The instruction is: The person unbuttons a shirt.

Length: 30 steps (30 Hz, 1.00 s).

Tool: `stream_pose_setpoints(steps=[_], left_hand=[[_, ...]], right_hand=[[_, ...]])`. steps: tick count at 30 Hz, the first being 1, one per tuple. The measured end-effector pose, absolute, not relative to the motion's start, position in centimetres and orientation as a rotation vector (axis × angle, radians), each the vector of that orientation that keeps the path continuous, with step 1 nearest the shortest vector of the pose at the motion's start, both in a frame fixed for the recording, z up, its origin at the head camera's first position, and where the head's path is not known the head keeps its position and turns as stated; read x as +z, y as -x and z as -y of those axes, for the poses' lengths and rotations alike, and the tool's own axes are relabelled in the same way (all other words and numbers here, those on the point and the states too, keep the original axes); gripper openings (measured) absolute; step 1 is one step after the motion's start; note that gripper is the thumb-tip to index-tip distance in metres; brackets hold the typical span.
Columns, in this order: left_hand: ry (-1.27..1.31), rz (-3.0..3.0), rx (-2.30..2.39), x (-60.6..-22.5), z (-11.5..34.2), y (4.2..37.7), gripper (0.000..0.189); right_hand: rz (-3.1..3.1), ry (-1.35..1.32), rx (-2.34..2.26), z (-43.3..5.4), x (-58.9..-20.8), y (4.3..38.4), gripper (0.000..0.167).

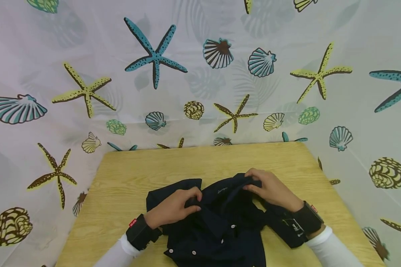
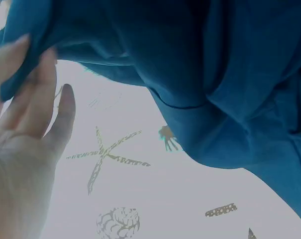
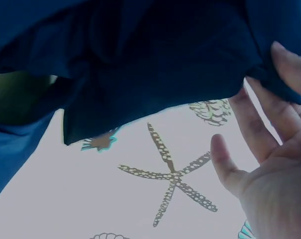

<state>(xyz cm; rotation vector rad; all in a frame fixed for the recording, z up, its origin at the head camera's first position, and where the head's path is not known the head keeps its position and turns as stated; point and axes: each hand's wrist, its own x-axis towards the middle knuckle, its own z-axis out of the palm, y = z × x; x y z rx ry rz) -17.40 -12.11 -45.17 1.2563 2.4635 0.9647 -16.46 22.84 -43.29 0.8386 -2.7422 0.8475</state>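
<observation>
A dark navy shirt [image 1: 240,211] with white buttons lies bunched near the front of the wooden table. Small light lettering shows on its upper part. My left hand [image 1: 175,205] pinches a fold of the cloth near the shirt's middle. At the upper right, my right hand [image 1: 270,187] holds another edge between thumb and fingers, lifted a little. Up close in the left wrist view, the cloth [image 2: 180,74] hangs in loose folds beside the left hand [image 2: 26,114]. The right wrist view has the right hand [image 3: 274,109] gripping the cloth's edge [image 3: 269,82]. One sleeve [image 1: 284,226] trails under the right wrist.
The wooden table [image 1: 127,174] carries the shirt, with bare wood around it. Behind and beside it hangs a white sheet [image 1: 194,89] printed with starfish and shells. A dark strap with a camera [image 1: 142,231] sits on each wrist.
</observation>
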Motion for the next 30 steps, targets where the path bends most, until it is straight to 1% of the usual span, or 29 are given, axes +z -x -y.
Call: stream_pose_setpoints(steps=[2,3,5,7,8,10,11,13,16,18,20,22,23,26,28,30], left_hand=[[-1.185,-2.473,1.065,-44.4,12.8,17.5,0.039],[-1.162,-2.470,1.105,-44.0,13.1,17.7,0.038],[-1.151,-2.451,1.158,-43.3,13.6,17.9,0.029],[-1.177,-2.441,1.179,-42.6,14.1,18.3,0.022],[-1.190,-2.442,1.183,-42.4,14.3,18.4,0.022],[-1.193,-2.460,1.201,-41.7,14.7,18.4,0.030],[-1.185,-2.471,1.209,-41.5,14.8,18.5,0.031],[-1.177,-2.494,1.242,-40.8,14.8,18.6,0.028],[-1.225,-2.529,1.315,-39.8,14.5,19.0,0.015],[-1.284,-2.573,1.368,-39.0,14.3,19.2,0.018],[-1.332,-2.634,1.425,-38.0,14.1,19.3,0.012],[-1.378,-2.688,1.482,-36.9,13.9,19.4,0.002],[-1.404,-2.719,1.498,-36.3,13.7,19.4,0.002],[-1.476,-2.784,1.516,-34.3,13.4,19.3,0.015],[-1.538,-2.822,1.484,-32.8,13.4,19.4,0.014],[-1.617,-2.796,1.459,-31.2,13.5,19.5,0.014]], right_hand=[[2.756,-0.859,0.927,-23.0,-42.4,16.5,0.027],[2.759,-0.885,0.974,-23.0,-42.0,16.6,0.026],[2.747,-0.965,1.037,-23.0,-41.2,16.8,0.022],[2.721,-1.063,1.071,-22.8,-40.4,17.0,0.013],[2.704,-1.109,1.080,-22.7,-40.1,17.1,0.011],[2.670,-1.157,1.066,-22.5,-39.4,17.3,0.009],[2.652,-1.162,1.044,-22.3,-39.0,17.4,0.008],[2.605,-1.120,0.982,-21.9,-38.4,17.6,0.006],[2.491,-1.015,0.894,-21.0,-37.4,17.6,0.005],[2.383,-0.937,0.849,-20.2,-36.7,17.6,0.004],[2.278,-0.859,0.818,-19.5,-35.9,17.4,0.003],[2.180,-0.788,0.782,-18.9,-35.0,17.2,0.011],[2.138,-0.760,0.764,-18.7,-34.4,17.2,0.017],[2.053,-0.698,0.682,-18.5,-32.7,17.0,0.035],[2.017,-0.691,0.610,-18.7,-31.6,17.0,0.045],[2.004,-0.707,0.531,-19.2,-30.5,17.1,0.050]])
